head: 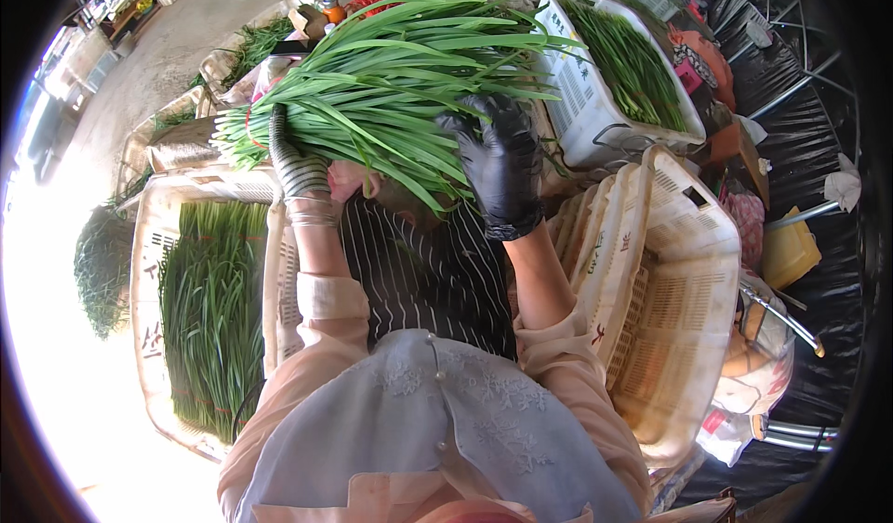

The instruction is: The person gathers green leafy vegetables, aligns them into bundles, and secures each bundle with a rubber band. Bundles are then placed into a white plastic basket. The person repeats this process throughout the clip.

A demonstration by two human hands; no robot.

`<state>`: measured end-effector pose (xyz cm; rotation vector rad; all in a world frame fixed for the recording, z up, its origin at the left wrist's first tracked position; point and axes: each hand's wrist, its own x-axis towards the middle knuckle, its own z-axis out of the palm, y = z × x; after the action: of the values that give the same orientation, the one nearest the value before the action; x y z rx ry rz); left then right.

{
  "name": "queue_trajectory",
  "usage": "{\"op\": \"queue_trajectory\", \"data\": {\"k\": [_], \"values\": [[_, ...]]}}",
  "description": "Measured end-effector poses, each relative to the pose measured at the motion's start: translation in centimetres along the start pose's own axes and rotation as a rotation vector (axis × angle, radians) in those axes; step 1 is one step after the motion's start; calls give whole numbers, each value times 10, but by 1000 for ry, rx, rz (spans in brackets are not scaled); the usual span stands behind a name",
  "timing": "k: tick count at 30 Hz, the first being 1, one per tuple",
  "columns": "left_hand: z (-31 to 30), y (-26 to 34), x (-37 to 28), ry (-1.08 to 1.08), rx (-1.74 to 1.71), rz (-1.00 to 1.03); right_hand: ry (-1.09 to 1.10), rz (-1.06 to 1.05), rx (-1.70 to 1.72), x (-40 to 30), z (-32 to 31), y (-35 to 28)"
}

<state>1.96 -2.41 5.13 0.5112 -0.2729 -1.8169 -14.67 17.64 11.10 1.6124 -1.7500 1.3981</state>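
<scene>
A large bunch of garlic chives [391, 69] lies across in front of me, its pale stem ends to the left and its leaves fanning right. A red band circles the stems. My left hand [296, 160], in a striped knit glove, holds the bunch from below near the band; part of the hand is hidden by the stems. My right hand [501, 160], in a black disposable glove, is at the leaves' lower right side with fingers curled; whether it grips any leaves is unclear. A black striped apron [425, 272] covers my lap.
At my left stands a plastic crate [279, 293] of banded chives. Another white crate [575, 97] of chives is at the upper right. Nested crates [687, 313] lean on their sides at my right. Beyond them are bags and metal tubes on black sheeting [802, 146].
</scene>
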Motion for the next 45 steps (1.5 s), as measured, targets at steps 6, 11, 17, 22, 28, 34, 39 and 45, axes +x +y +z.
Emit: {"op": "queue_trajectory", "data": {"k": [6,11,17,22,28,34,39,45], "values": [[-2,-3,-2,8,8,35,-60,170,515,-16,5,10],[-9,-7,1,40,-20,27,-24,264,462,-29,3,22],[-18,-10,10,20,-22,17,30,198,-38,-5,-31,-6],[-24,-12,20,-6,-19,-12,87,53,39,-8,-15,14],[-9,-9,1,98,18,25,198,671,834,4,-46,13],[-12,-10,4,52,0,55,-130,298,187,-20,-10,9],[-14,-7,6,37,6,46,-121,370,526,-29,12,23],[-14,-6,4,13,-28,88,-48,588,1302,-26,-56,20]]}}
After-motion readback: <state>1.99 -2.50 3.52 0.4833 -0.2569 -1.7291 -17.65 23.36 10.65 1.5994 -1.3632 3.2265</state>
